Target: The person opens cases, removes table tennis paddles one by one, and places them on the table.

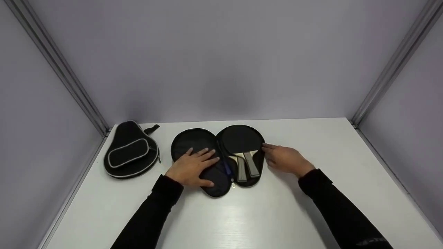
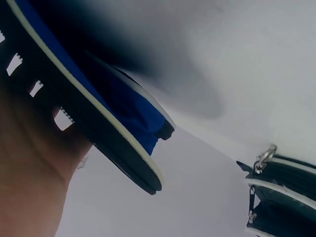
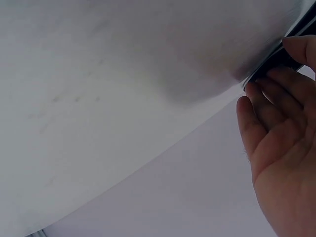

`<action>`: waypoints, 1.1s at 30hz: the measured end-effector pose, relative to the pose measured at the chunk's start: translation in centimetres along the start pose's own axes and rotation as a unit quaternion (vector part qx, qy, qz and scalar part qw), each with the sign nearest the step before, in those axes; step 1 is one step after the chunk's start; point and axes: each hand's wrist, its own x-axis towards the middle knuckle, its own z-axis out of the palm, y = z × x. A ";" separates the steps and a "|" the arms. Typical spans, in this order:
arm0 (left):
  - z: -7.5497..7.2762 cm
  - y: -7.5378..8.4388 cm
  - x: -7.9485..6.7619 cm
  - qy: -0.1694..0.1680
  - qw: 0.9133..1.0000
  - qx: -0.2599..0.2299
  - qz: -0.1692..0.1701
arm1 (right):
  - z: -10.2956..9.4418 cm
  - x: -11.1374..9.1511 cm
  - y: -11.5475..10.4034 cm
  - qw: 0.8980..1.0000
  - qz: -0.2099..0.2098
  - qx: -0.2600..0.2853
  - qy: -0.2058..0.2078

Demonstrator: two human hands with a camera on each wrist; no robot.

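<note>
A black zip case lies unfolded on the white table, its lid (image 1: 193, 140) to the left. Two table tennis paddles (image 1: 240, 138) with black faces and pale handles lie in its right half (image 1: 247, 184). My left hand (image 1: 192, 169) rests on the lid's black inner side, fingers spread. In the left wrist view the lid's edge (image 2: 89, 101) shows white piping and blue fabric, with the fingers partly hidden behind it. My right hand (image 1: 285, 159) touches the right half's outer edge with nearly straight fingertips; the right wrist view shows the thumb beside that dark edge (image 3: 276, 61).
A second case (image 1: 128, 152), black with white piping and a front pocket, lies at the table's left side with a short strap (image 1: 151, 129). Light panels stand behind and on both sides of the table (image 1: 221, 221). A zipper pull (image 1: 233, 185) hangs between the halves.
</note>
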 end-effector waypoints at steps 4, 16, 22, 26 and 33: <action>0.2 0.2 0.4 -0.005 1.000 0.003 -0.007 | -0.2 -0.5 -0.4 1.000 -0.001 -0.011 0.008; 0.5 0.3 0.6 -0.020 1.000 0.018 -0.008 | -1.1 -2.0 -4.5 0.996 0.000 0.005 0.091; 0.6 0.4 0.5 -0.024 0.999 0.023 -0.013 | -0.8 -1.9 -7.7 0.991 0.033 0.057 0.120; 0.6 0.4 0.5 -0.024 0.999 0.024 -0.014 | -0.4 -1.6 -9.5 0.985 0.062 0.099 0.129; 0.6 0.3 0.4 -0.029 0.999 0.023 -0.015 | 0.2 -0.7 -11.2 0.979 0.095 0.110 0.142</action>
